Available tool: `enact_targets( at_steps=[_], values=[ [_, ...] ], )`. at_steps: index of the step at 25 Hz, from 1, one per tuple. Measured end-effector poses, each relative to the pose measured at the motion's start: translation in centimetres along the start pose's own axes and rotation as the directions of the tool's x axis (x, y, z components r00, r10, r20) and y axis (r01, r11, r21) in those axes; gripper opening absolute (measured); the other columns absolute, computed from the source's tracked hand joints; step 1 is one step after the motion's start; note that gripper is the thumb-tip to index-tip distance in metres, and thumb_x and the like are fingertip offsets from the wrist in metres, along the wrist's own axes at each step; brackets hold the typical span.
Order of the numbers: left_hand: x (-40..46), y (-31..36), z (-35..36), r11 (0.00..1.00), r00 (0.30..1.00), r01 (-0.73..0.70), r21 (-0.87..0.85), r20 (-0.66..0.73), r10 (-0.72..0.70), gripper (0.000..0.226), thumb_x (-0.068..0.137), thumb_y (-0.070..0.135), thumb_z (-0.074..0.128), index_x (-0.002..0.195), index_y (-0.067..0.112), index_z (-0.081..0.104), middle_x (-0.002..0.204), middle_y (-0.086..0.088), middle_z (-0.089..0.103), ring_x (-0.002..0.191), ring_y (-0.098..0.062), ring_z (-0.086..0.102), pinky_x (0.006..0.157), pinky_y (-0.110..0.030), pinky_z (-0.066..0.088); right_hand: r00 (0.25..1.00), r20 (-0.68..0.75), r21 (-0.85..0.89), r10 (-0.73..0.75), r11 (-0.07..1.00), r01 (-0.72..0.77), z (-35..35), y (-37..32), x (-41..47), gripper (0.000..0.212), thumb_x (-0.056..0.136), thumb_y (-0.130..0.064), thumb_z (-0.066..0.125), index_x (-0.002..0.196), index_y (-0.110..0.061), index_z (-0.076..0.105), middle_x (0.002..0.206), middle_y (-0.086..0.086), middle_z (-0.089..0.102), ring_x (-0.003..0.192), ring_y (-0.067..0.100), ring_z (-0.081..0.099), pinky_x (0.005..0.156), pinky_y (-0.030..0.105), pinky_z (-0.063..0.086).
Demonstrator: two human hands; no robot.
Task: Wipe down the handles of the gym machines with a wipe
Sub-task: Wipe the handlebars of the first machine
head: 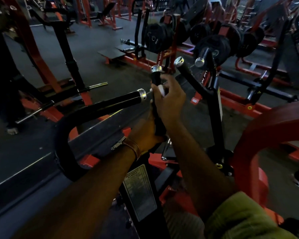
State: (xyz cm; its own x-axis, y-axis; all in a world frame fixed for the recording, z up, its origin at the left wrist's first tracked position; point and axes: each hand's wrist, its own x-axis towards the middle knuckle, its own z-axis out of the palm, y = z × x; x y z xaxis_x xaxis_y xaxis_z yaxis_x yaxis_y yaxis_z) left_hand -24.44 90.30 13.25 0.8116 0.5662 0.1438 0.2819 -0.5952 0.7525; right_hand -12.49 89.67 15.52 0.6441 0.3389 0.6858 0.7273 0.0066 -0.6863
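Observation:
An upright black handle (pixel 156 77) with a silver end cap rises in the middle of the view. My right hand (pixel 168 99) wraps around it just below the cap, with a white wipe (pixel 161 90) pressed between fingers and grip. Lower on the same bar, my left hand (pixel 145 133), with a brown watch strap at the wrist, grips the black shaft. A second handle (pixel 121 101) with a silver cap points right, ending just left of my right hand. A third handle (pixel 185 70) angles up to the right.
The machine's red frame (pixel 259 133) curves at the right. A label plate (pixel 139 190) sits on the black column below my arms. Stacked weight plates (pixel 212 44) and other red racks stand behind. A person's foot (pixel 12 130) is at far left on the dark floor.

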Motion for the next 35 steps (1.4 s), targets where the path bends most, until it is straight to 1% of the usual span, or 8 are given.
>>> enact_targets(
  at_steps=[7,9,13,15,19,26,30,35],
  values=[
    [-0.1,0.2,-0.2,0.997,1.0,0.008,0.079,0.0,-0.008,0.112,0.089,0.023,0.071,0.152,0.037,-0.02,0.096,-0.012,0.073,0.072,-0.02,0.067,0.062,-0.025,0.049,0.953,-0.038,0.193,0.301,0.938,-0.288,-1.7,0.1,-3.7,0.008,0.084,-0.019,0.078,0.09,-0.018,0.073,0.097,-0.002,0.069,0.088,-0.005,0.062,0.075,0.005,0.045],
    [0.2,-0.2,-0.1,0.998,1.0,0.022,0.065,0.009,-0.023,0.12,0.084,0.023,0.077,0.154,0.039,-0.019,0.104,-0.013,0.073,0.081,-0.024,0.07,0.071,-0.028,0.053,0.916,-0.002,0.25,0.401,0.887,-0.388,-1.2,0.1,-1.9,0.006,0.084,-0.015,0.078,0.086,-0.019,0.074,0.094,-0.003,0.072,0.087,-0.002,0.066,0.082,0.017,0.055],
    [0.7,-1.1,0.4,0.999,1.0,0.018,0.034,0.001,-0.018,0.133,0.075,0.024,0.086,0.155,0.039,-0.018,0.124,-0.008,0.067,0.101,-0.024,0.07,0.083,-0.03,0.054,0.63,0.462,0.517,0.624,0.388,-0.763,0.0,1.4,3.0,0.016,0.091,-0.021,0.07,0.095,-0.006,0.076,0.089,0.012,0.074,0.084,0.031,0.07,0.09,0.06,0.055],
    [0.7,-1.1,0.4,1.0,1.0,0.022,0.01,0.0,-0.022,0.128,0.075,0.022,0.086,0.156,0.04,-0.011,0.116,-0.007,0.07,0.095,-0.021,0.071,0.083,-0.035,0.058,0.507,0.67,0.476,0.542,0.21,-0.854,-1.0,2.5,2.1,0.026,0.096,-0.025,0.063,0.103,-0.003,0.076,0.101,0.016,0.074,0.09,0.028,0.069,0.1,0.052,0.052],
    [0.4,-0.5,0.2,0.995,0.999,0.054,0.08,-0.008,-0.054,0.104,0.079,0.029,0.083,0.156,0.022,0.014,0.116,-0.005,0.069,0.098,-0.019,0.069,0.077,-0.026,0.051,0.363,0.841,0.326,0.401,0.159,-0.932,-2.4,3.8,-0.3,0.03,0.1,-0.022,0.05,0.096,-0.009,0.077,0.094,0.007,0.073,0.085,0.017,0.07,0.08,0.03,0.059],
    [0.5,-0.5,0.0,0.992,0.997,0.081,0.097,0.003,-0.082,0.067,0.075,0.035,0.084,0.129,0.018,0.048,0.104,-0.001,0.071,0.09,-0.017,0.069,0.08,-0.04,0.058,0.392,0.828,0.452,0.401,-0.062,-0.89,1.0,3.5,2.9,0.031,0.099,-0.002,0.039,0.12,0.009,0.06,0.106,0.019,0.072,0.098,0.026,0.073,0.089,0.039,0.059],
    [0.4,0.0,-0.1,0.993,0.998,0.063,0.104,0.015,-0.064,0.057,0.08,0.034,0.081,0.128,0.017,0.053,0.109,-0.003,0.071,0.097,-0.018,0.069,0.084,-0.037,0.058,0.371,0.878,0.355,0.302,0.111,-0.928,-0.9,5.6,-0.2,0.028,0.099,-0.007,0.04,0.112,0.003,0.062,0.091,0.012,0.071,0.088,0.022,0.07,0.085,0.034,0.057],
    [0.8,-0.5,0.1,0.987,0.995,0.093,0.129,0.034,-0.098,0.076,0.077,0.043,0.082,0.138,0.016,0.046,0.115,-0.006,0.071,0.101,-0.024,0.069,0.086,-0.042,0.057,0.474,0.746,0.511,0.467,0.054,-0.858,0.9,2.2,5.3,0.026,0.094,0.003,0.042,0.112,0.012,0.059,0.101,0.026,0.07,0.096,0.034,0.072,0.082,0.042,0.058]
  ],
)
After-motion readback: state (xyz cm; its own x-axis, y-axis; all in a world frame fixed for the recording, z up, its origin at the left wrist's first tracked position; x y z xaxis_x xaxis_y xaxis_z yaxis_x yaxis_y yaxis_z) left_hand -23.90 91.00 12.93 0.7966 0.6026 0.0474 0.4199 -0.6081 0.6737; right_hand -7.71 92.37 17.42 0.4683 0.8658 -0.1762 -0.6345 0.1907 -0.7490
